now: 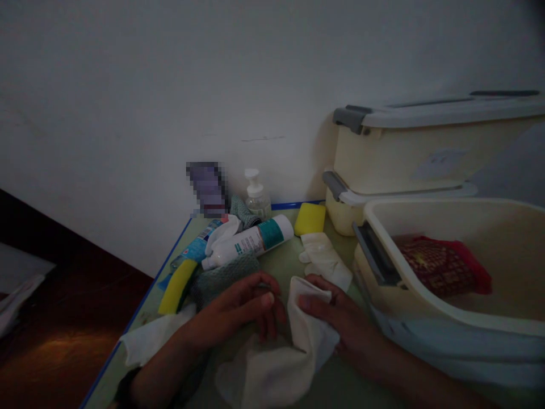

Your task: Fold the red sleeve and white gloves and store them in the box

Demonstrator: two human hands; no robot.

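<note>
While the right hand (336, 315) holds white cloth (276, 372), an open bin (468, 322) stands nearby.

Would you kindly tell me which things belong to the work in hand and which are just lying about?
In use: white cloth, held by the right hand; left hand close by.
Apparently lying about: teal-labelled bottle, pump bottle, yellow sponge, open tub, red packet, lidded boxes.

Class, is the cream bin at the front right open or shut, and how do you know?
Open: no lid covers the cream bin, and a red packet shows inside.
</note>
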